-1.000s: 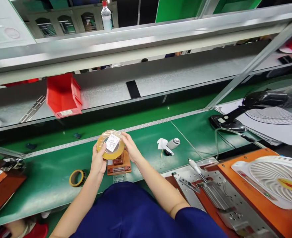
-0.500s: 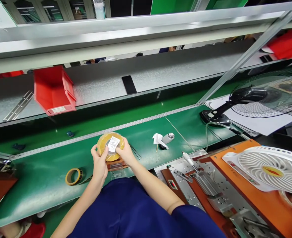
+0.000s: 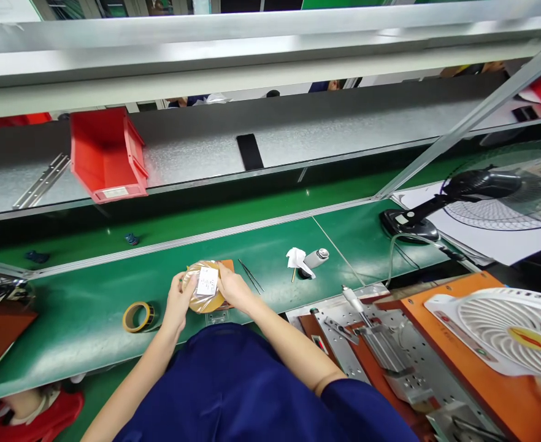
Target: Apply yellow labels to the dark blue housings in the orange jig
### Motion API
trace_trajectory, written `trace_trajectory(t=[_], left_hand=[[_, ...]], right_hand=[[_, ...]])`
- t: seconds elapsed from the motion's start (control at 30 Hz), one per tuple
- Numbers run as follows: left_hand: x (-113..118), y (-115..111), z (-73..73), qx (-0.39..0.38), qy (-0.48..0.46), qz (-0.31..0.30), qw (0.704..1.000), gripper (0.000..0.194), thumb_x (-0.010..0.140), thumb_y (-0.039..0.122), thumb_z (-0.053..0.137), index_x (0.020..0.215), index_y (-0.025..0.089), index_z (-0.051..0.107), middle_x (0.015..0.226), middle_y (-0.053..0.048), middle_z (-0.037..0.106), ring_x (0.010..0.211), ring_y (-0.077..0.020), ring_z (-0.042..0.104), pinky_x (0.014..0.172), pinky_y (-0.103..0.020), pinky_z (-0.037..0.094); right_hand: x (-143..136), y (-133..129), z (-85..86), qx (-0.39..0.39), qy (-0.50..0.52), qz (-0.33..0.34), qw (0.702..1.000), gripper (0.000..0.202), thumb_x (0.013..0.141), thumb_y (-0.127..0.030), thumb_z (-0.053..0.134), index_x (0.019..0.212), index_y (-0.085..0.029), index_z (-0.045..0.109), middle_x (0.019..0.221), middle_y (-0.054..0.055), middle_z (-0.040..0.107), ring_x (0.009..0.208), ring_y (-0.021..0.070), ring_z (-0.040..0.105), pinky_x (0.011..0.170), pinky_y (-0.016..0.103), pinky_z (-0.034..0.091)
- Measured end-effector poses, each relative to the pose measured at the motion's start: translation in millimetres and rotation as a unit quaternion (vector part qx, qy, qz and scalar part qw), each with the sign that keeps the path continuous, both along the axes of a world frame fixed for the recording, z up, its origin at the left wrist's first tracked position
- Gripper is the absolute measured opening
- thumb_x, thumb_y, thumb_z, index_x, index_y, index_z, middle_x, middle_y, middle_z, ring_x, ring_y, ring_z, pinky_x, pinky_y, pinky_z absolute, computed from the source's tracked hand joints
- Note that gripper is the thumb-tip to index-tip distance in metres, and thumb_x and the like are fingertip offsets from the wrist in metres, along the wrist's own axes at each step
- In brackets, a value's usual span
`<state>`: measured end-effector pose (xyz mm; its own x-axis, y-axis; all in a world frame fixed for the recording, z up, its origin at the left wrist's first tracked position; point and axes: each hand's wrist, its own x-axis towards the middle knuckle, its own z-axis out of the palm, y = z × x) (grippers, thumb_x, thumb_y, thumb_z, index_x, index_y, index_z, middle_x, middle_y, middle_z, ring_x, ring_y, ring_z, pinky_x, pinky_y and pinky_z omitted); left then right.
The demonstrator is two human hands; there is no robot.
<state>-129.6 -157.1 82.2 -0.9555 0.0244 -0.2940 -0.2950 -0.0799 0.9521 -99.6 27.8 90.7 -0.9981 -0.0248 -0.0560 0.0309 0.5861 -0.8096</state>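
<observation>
Both hands hold a roll of yellow tape (image 3: 205,305) in clear wrapping, with a white printed label (image 3: 207,282) on its face. My left hand (image 3: 180,301) grips its left edge, thumb on the front. My right hand (image 3: 232,287) closes on its right edge, near the label. Behind the roll, an orange-brown block (image 3: 227,265) shows in part. A second tape roll (image 3: 138,317), yellow and black, stands on the green bench to the left of my left hand. Black tweezers (image 3: 251,275) lie just right of my right hand.
On the green bench (image 3: 91,319) are a crumpled white tissue (image 3: 297,258), a small grey bottle (image 3: 316,258) and a black desk fan (image 3: 413,224). A metal fixture (image 3: 385,344) and white fan (image 3: 505,325) fill the right. The shelf above holds a red bin (image 3: 107,153) and black phone (image 3: 249,151).
Both hands have lowered the wrapped roll slightly and tilted it, and its label now sits more upright. The whole view has shifted a little.
</observation>
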Motion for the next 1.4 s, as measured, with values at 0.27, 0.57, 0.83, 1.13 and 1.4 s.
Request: trace_trajectory(t=[0.27, 0.57, 0.83, 1.13, 1.4], left_hand=[[2.9, -19.8, -9.7, 0.034, -0.057, -0.048, 0.997, 0.069, 0.066, 0.060, 0.085, 0.113, 0.012, 0.068, 0.115, -0.014, 0.072, 0.094, -0.0211, 0.068, 0.082, -0.030, 0.053], [8.0, -20.0, -6.2, 0.165, -0.123, -0.074, 0.976, 0.058, 0.069, 0.040, 0.089, 0.117, 0.014, 0.069, 0.108, -0.011, 0.076, 0.082, -0.0182, 0.072, 0.077, -0.027, 0.059], [3.1, -8.4, -11.2, 0.299, -0.167, 0.001, 0.940, 0.039, 0.076, 0.029, 0.081, 0.113, 0.022, 0.071, 0.108, -0.004, 0.077, 0.097, -0.0199, 0.073, 0.083, -0.028, 0.062], [-15.5, -9.6, 6.2, 0.308, -0.097, 0.027, 0.946, 0.052, 0.071, 0.039, 0.083, 0.119, 0.026, 0.069, 0.126, -0.004, 0.071, 0.137, -0.0294, 0.051, 0.109, -0.041, 0.050], [-19.3, -20.2, 1.2, 0.268, -0.084, 0.023, 0.959, 0.048, 0.071, 0.038, 0.081, 0.115, 0.023, 0.070, 0.124, -0.006, 0.072, 0.135, -0.0317, 0.053, 0.112, -0.045, 0.047]], right_hand=[[17.0, 3.1, -6.6, 0.038, -0.015, 0.026, 0.999, 0.037, 0.102, -0.029, 0.035, 0.123, -0.015, 0.061, 0.104, 0.015, 0.075, 0.095, 0.0266, 0.072, 0.086, 0.034, 0.050], [14.1, 9.7, -8.0, -0.100, 0.048, -0.118, 0.987, 0.034, 0.100, -0.029, 0.034, 0.104, -0.018, 0.066, 0.105, 0.014, 0.076, 0.098, 0.0259, 0.072, 0.090, 0.038, 0.051], [-6.1, 3.0, 7.4, -0.342, 0.066, -0.218, 0.912, 0.040, 0.093, -0.051, 0.042, 0.094, -0.019, 0.066, 0.097, 0.010, 0.075, 0.092, 0.0221, 0.070, 0.082, 0.034, 0.056], [-17.7, -24.5, -0.1, -0.439, -0.018, -0.219, 0.871, 0.036, 0.084, -0.056, 0.053, 0.086, -0.020, 0.056, 0.076, 0.003, 0.065, 0.064, 0.0159, 0.061, 0.059, 0.030, 0.054], [-0.7, -33.5, -21.7, -0.353, -0.086, -0.174, 0.916, 0.030, 0.092, -0.053, 0.053, 0.082, -0.024, 0.049, 0.051, -0.007, 0.052, 0.045, 0.0129, 0.052, 0.050, 0.027, 0.052]])
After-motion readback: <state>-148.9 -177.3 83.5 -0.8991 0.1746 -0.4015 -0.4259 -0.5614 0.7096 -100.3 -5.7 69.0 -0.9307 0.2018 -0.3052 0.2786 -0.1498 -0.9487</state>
